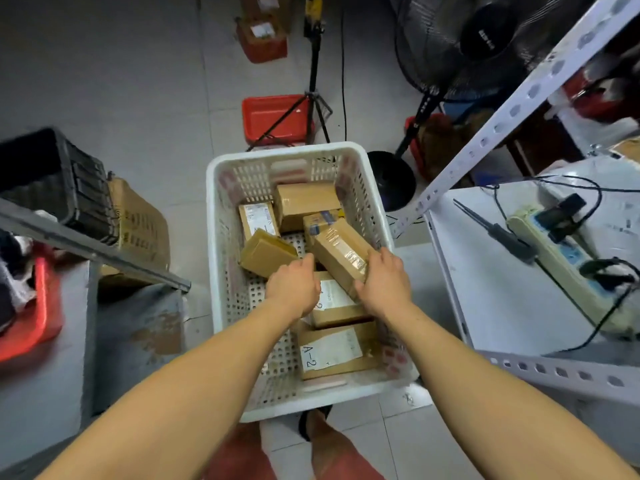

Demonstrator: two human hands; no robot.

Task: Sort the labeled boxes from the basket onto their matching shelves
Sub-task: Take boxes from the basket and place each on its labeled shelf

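Cardboard, brown and taped, fills the white basket (221, 237) that both bare forearms reach down into. The right hand (384, 285) wraps its fingers round the near end of a long box (341, 252), which lies tilted, its far end raised over the others; clear tape shines along its top. The left hand (294, 289) hovers just left of that grip, knuckles up, fingers curled under; whether it holds anything cannot be told.

Directly beneath the grip lies a flat box (334, 308) with a white label, and nearer the person another, the A-2 box (334, 351), its label reading A-2. Left of the grip sits a small plain box (266, 252), tipped on one edge. Beyond the grip are a labelled box (258, 218) and a squarer one (304, 202) against the far wall. The basket is perforated plastic with rounded corners, standing on grey tiles.

Right of the grip, a white metal shelf (485, 271) with a punched upright carries a power strip (554, 251).
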